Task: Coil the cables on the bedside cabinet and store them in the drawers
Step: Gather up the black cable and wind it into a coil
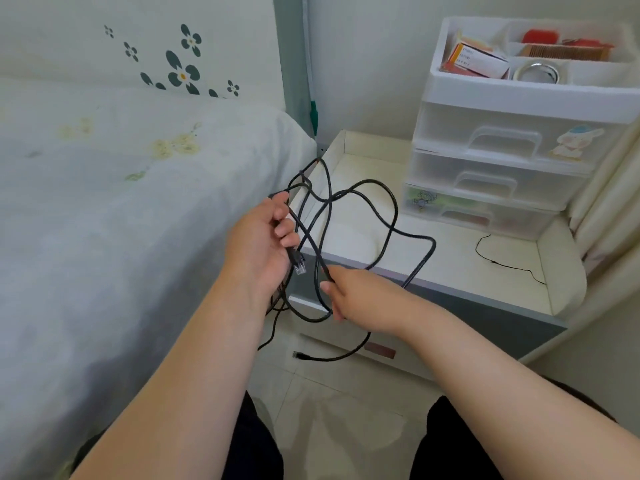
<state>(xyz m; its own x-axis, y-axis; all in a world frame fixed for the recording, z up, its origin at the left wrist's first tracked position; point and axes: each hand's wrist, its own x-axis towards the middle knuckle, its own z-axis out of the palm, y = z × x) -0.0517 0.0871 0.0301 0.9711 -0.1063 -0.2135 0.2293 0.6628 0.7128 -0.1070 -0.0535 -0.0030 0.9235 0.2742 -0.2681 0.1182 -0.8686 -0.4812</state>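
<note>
A long black network cable [391,206] hangs in loose loops over the front left corner of the white bedside cabinet [450,261]. My left hand [263,247] grips several strands of it, with a clear plug [299,264] sticking out below the fingers. My right hand [349,296] pinches another stretch of the same cable just in front of the cabinet edge. The cable's other plug [297,355] dangles near the cabinet's lower drawer [346,344]. A thin black wire [502,263] lies on the cabinet top to the right.
A white plastic drawer unit [498,161] with three shut drawers stands at the back of the cabinet top; its open top tray holds tape, boxes and small items. The bed [121,202] lies close on the left. My knees show below, over a tiled floor.
</note>
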